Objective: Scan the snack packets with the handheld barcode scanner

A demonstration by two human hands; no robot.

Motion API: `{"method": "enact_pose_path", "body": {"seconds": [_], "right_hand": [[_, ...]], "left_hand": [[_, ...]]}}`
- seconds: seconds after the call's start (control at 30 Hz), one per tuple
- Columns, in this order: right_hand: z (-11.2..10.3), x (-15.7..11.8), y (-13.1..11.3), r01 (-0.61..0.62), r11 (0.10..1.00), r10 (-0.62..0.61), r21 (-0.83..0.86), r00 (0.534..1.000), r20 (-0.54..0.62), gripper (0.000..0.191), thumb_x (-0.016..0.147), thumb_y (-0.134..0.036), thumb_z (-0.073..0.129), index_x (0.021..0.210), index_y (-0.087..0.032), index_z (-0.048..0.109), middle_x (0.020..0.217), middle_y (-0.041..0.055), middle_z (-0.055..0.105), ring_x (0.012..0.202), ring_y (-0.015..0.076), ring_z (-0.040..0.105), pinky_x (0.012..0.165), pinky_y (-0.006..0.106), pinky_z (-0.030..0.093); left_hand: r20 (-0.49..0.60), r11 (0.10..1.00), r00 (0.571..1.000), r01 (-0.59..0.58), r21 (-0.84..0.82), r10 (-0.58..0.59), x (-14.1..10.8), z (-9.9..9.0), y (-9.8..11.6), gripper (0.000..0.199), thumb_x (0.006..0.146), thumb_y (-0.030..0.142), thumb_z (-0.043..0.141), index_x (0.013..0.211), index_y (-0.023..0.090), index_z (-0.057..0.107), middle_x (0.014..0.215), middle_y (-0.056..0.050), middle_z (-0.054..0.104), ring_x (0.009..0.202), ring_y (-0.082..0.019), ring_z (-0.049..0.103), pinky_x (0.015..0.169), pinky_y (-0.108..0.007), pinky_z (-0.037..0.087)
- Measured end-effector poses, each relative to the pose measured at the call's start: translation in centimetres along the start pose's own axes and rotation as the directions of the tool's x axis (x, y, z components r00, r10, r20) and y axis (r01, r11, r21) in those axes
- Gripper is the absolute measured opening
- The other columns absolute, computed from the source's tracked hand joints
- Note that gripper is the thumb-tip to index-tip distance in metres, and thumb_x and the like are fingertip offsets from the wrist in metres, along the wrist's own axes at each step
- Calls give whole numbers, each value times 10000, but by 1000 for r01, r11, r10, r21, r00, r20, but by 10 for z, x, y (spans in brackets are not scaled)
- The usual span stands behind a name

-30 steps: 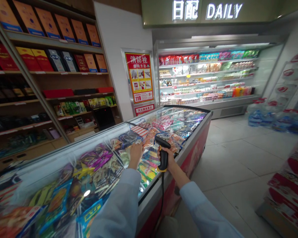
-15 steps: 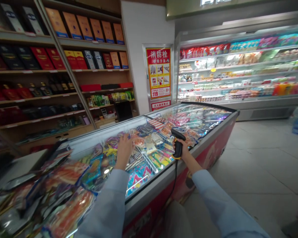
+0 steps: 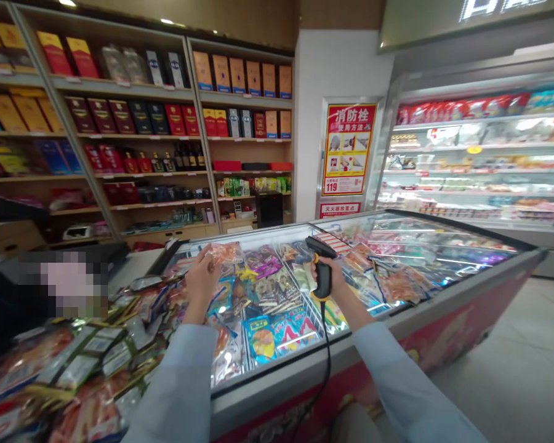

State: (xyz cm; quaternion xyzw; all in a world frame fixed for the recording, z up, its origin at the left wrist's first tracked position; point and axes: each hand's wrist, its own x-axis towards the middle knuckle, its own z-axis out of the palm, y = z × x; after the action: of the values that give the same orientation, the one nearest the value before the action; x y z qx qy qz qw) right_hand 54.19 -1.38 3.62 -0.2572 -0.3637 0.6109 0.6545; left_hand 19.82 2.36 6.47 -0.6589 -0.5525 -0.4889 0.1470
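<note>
Red along its side, the long freezer [image 3: 447, 341] fills the middle of the view, full of bright bags. Next in size, a loose heap of packets [image 3: 101, 363] spreads across the lower left; what lies beneath it is hidden. Between the two, the work in hand looks like checking packets one at a time with a scanner and sorting them, this one midway through its turn.

The right hand [image 3: 336, 277] has its grip wrapped around the handle of the black-and-yellow scanner [image 3: 324, 282], upright over the freezer, its cable [image 3: 327, 366] hanging past the near rim. Whether the trigger is pressed, I cannot tell. The left hand [image 3: 200, 280] has its grip pinched on one edge of a clear packet [image 3: 228, 251] with orange contents, raised above the freezer's left part and well apart from the scanner.

If the packet is already scanned, the next move probably calls for carrying it left and letting go over the heap; if not, its code must face the scanner. Blur hides which.

Compared with half a second ago, the view is turned further left, showing more of the heap and shelves. The left hand and its packet sit further from the scanner, while the right hand's hold is unchanged.
</note>
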Motion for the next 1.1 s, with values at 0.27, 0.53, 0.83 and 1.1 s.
{"method": "enact_pose_path", "body": {"seconds": [0.27,0.53,0.83,1.1], "right_hand": [[85,36,50,59,939,67,-338,935,349,229,640,-343,749,706,-164,622,557,10,626,405,106,512,376,212,397],[81,42,91,-52,950,193,-308,872,449,215,679,-353,719,700,-159,627,573,31,635,401,101,498,382,215,355],[91,27,86,-87,908,317,-410,783,535,215,677,-331,742,726,-150,637,587,30,645,427,108,514,404,214,370],[92,27,95,-123,916,323,-381,791,520,169,664,-290,715,733,-159,636,541,3,629,389,98,492,386,210,352]], "left_hand": [[-114,961,958,252,-117,-265,-16,4,-25,193,719,180,477,557,205,375,1110,-41,711,720,-152,601,678,-281,433],[-12,939,962,263,-223,-272,-14,-1,-66,69,704,156,422,684,215,452,1117,-47,687,907,-193,623,794,-314,465],[21,943,948,320,-92,-319,-12,-9,-60,258,703,144,431,920,213,552,931,-47,676,831,-225,631,793,-343,479],[68,959,963,265,-95,-260,-14,-7,-62,343,696,121,418,985,213,579,919,-34,679,855,-219,632,808,-320,475]]}}
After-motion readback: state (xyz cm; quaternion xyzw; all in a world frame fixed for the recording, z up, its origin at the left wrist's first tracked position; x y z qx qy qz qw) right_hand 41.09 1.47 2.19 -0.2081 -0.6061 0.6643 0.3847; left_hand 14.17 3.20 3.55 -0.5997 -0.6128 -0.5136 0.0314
